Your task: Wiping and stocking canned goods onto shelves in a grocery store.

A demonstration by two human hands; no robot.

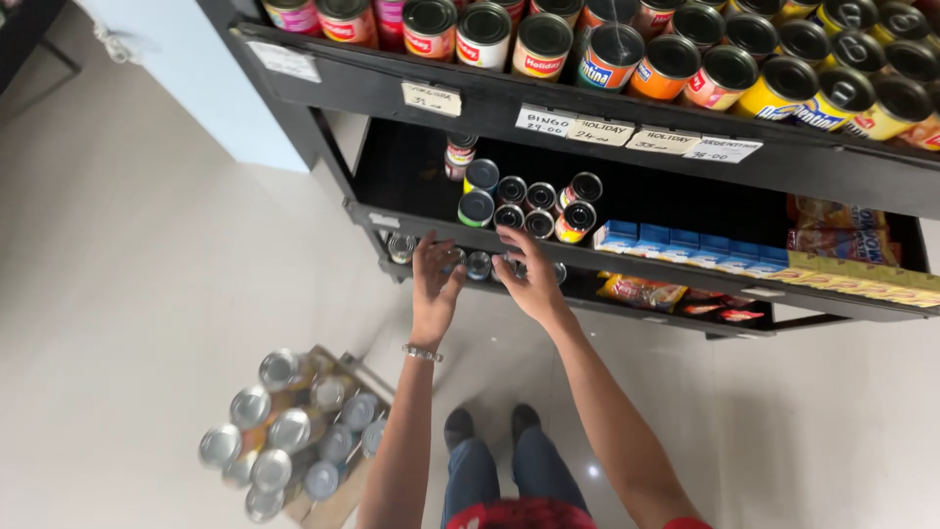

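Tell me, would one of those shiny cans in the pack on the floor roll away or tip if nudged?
Probably not easily. The cans stand upright, packed tight in a cardboard tray, so neighbours likely brace each one. Being metal and seemingly sealed, they are probably stiff and heavy for their size. Laid sideways, their round bodies would likely roll on the smooth floor.

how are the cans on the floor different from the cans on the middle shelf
The floor cans sit packed together on a cardboard tray, with bare silver tops. The middle-shelf cans stand loosely grouped, mostly with dark lids and coloured labels. All stand upright. Both hands, left and right, reach the shelf below.
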